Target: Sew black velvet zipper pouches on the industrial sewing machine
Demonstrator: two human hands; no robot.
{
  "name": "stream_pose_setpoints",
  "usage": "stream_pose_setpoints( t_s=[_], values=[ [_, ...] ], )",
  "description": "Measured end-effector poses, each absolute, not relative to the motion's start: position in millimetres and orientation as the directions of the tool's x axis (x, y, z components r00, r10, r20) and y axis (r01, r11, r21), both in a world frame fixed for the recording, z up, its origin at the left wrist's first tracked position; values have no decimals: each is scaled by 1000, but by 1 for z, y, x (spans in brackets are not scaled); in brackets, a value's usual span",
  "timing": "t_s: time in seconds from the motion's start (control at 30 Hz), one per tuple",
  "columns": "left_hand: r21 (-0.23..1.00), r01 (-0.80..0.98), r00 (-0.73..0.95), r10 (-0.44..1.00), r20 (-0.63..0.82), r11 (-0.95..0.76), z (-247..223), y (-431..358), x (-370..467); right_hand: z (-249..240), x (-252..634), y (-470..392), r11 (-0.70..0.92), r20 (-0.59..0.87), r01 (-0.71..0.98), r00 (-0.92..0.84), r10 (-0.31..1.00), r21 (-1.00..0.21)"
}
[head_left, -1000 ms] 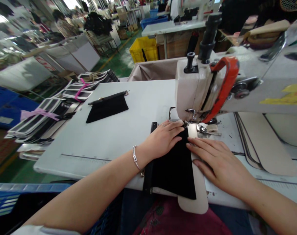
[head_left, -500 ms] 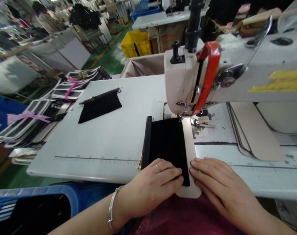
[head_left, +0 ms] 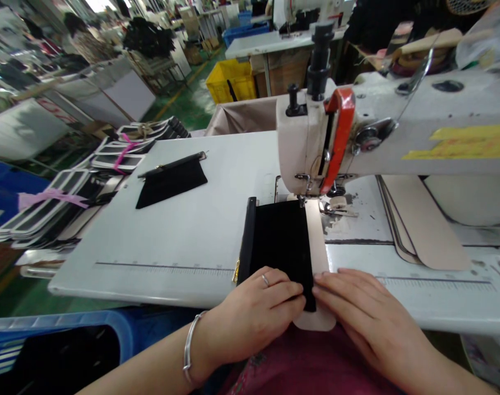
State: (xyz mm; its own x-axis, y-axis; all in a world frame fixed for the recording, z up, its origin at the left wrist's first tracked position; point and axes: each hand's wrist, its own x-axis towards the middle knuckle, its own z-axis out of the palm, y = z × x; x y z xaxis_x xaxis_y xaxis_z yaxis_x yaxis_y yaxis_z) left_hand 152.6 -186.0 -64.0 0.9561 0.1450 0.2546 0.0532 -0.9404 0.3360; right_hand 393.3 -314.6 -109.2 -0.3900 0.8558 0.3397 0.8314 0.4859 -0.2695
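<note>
Left hand [head_left: 260,307] sits on the near end of the black cloth [head_left: 280,236], fingers bent and close together; I can't tell if it pinches or just presses. Right hand [head_left: 365,312] is flat, fingers straight, on the beige panel [head_left: 318,236], tips at the cloth edge, no grip visible. Both layers run straight ahead of the hands to the presser foot [head_left: 302,201]. My read: left presses the cloth flat, right guides the panel so the edges line up. Dark strip [head_left: 247,236] faces left, away from the foot, probably so its bulk clears it. Matching black piece [head_left: 173,182] lies on the bench [head_left: 184,236] beyond left hand; loose panels [head_left: 434,225] beyond right, likely for easy reach.
</note>
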Motion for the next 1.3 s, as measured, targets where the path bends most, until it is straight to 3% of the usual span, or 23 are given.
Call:
stream_pose_setpoints(
  t_s=[0.1,0.23,0.67,0.93,1.3],
  values=[
    [372,107,938,218,270,-922,-66,-174,161,-110,392,-317,549,321,797,-466,824,-251],
    [244,236,935,288,208,-941,-74,-153,175,-108,391,-315,553,326,786,-464,823,-278],
    [129,280,940,299,166,-951,-78,-125,194,-101,392,-293,485,281,806,-405,870,-338],
    [246,28,940,109,324,-969,-75,-136,178,-102,399,-282,477,301,809,-387,872,-344],
    [181,7,931,72,357,-983,-78,-120,187,-97,400,-273,491,327,811,-392,860,-319]
  ],
)
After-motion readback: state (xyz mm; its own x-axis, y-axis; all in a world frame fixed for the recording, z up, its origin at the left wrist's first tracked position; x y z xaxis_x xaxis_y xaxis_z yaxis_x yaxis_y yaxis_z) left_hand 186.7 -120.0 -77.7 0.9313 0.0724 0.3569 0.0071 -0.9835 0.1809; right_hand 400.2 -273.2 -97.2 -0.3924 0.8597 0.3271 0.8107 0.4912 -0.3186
